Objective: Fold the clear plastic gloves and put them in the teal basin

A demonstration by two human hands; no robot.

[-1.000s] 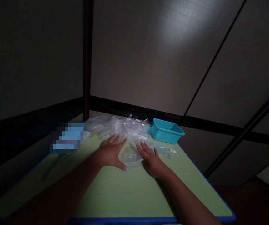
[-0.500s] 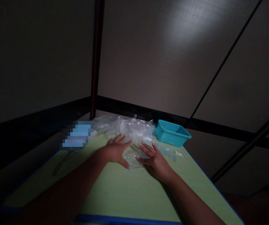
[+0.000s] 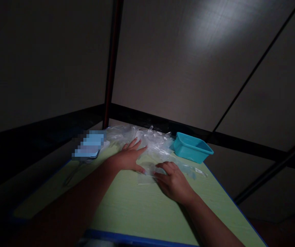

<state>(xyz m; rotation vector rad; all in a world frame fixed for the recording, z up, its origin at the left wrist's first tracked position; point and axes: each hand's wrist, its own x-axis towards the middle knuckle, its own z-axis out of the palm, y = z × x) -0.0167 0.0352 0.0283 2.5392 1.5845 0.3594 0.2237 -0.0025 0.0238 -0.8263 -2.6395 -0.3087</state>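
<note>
A clear plastic bag (image 3: pixel 146 179) lies on the pale green table (image 3: pixel 137 209) between my two hands. My left hand (image 3: pixel 130 158) is open, its fingers spread, with the thumb at the bag's left side and the other fingers reaching toward the plastic pile. My right hand (image 3: pixel 175 180) has its thumb and fingers curled together at the bag's right side, pinching the film. Beyond both hands spreads a heap of crumpled clear plastic bags (image 3: pixel 160 142).
A turquoise plastic basket (image 3: pixel 192 149) stands at the back right edge. On the left lies a blurred-out phone-like device (image 3: pixel 92 144) with a cord or strap (image 3: pixel 72 175). Panelled walls (image 3: pixel 162 68) rise behind the table, which has a blue edge (image 3: pixel 137 239).
My right hand's fingers have gone from spread to curled in on the plastic bag. The bag's near edge now looks straighter. My left hand remains spread; the whole view has shifted slightly.
</note>
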